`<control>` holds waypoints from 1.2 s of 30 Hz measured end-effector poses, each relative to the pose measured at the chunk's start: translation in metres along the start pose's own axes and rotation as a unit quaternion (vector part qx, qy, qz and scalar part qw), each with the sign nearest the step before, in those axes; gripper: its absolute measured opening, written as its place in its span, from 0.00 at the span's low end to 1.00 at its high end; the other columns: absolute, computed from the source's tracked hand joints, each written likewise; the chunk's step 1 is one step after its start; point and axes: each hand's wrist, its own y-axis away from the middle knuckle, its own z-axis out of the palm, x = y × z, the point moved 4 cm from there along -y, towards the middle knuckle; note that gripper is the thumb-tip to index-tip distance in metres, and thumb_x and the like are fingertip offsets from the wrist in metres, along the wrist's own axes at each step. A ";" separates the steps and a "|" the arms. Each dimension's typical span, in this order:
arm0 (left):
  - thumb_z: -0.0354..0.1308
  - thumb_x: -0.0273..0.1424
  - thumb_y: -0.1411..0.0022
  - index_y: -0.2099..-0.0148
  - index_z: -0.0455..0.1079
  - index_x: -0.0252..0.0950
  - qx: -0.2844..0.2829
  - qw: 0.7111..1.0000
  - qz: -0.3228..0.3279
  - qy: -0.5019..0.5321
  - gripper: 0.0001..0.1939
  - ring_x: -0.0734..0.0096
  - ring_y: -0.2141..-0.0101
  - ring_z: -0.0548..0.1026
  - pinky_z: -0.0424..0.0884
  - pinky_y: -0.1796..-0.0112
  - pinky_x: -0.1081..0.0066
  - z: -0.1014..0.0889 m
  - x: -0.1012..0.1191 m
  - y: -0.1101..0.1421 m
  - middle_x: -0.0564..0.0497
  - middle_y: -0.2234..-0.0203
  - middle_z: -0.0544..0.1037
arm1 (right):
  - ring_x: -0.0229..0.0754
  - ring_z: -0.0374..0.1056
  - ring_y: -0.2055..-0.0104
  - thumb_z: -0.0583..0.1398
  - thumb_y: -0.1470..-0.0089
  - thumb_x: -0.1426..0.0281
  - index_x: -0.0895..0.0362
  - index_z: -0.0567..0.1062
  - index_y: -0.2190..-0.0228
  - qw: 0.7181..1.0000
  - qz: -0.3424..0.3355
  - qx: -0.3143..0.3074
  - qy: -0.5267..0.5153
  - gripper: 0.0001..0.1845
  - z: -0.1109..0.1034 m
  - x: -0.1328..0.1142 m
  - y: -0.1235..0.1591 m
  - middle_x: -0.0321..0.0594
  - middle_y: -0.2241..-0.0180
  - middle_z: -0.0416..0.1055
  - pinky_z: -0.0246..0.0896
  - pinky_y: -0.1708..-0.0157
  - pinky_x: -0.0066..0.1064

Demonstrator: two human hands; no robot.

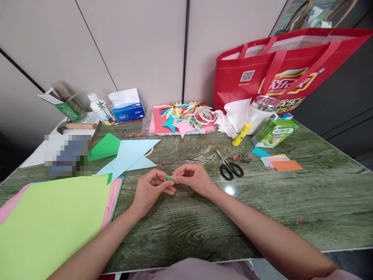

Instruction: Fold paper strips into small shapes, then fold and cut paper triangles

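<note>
Between my hands is a small folded paper piece (pixel 169 177), green on the left with a bit of pink at its right end. My left hand (pixel 150 188) pinches the green side with thumb and fingers. The pink end is in the fingertips of my right hand (pixel 194 179), which is also closed. Both hands are just above the table, their fingertips almost touching. Black-handled scissors (pixel 230 167) lie to the right of my right hand. Beyond my left hand rest a light blue paper star shape (pixel 128 155) and a green folded paper (pixel 107 146).
Large coloured sheets (pixel 58 217) are stacked at left. Small paper rectangles (pixel 287 165), a green carton (pixel 275 132) and a yellow glue stick (pixel 242 134) stand right. Paper stars (pixel 183 125), a tissue box (pixel 128 112), a bottle (pixel 101 109), a hammer (pixel 78 125) and a red bag (pixel 233 83) line the back.
</note>
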 end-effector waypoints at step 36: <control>0.60 0.31 0.48 0.75 0.72 0.31 -0.003 0.989 0.091 -0.113 0.08 0.72 0.80 0.75 0.73 0.76 0.73 -0.003 0.007 -0.004 0.52 0.80 0.74 | 0.32 0.65 0.78 0.65 0.62 0.70 0.60 0.73 0.77 0.999 -0.003 0.041 0.009 0.08 0.002 0.004 0.001 0.34 0.80 0.69 0.62 0.75 0.25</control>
